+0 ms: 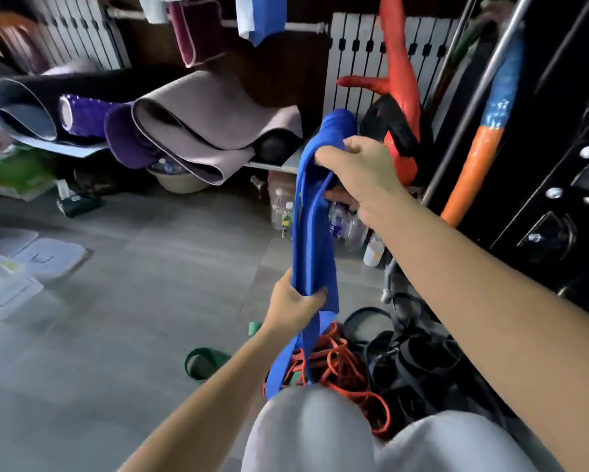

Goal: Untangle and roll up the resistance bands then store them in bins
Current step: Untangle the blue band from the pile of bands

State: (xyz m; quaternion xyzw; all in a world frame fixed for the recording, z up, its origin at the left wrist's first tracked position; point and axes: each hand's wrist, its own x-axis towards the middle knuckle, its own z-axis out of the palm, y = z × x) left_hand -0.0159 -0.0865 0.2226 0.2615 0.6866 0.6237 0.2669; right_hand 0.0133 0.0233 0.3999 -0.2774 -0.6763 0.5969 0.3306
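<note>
Grey floor tiles, matte and faintly streaked, spread below us as we sit with our knees in pale grey cloth. We take the blue band as our landmark: a wide, flat, smooth strip, folded into several layers and held up in the air in front of us. At its top end our right hand has its fingers curled round the bunched loop. Lower down our left hand grips the gathered layers, thumb on one side and fingers wrapped over the other. Below the left hand the band hangs down to the floor.

At the band's foot lies a tangle of thin, round orange cord, looped over itself and touching the blue tail. Right of the band's foot sits a heap of black straps, and our right forearm crosses above part of it. Left of the foot a flat green band lies in a loose oval.

Far left of the band are clear plastic bins, blurred, with flat lids beside them. Behind the band, rolled mats in mauve, purple and dark grey rest on a low shelf, and clear bottles stand on the floor beside its middle.
</note>
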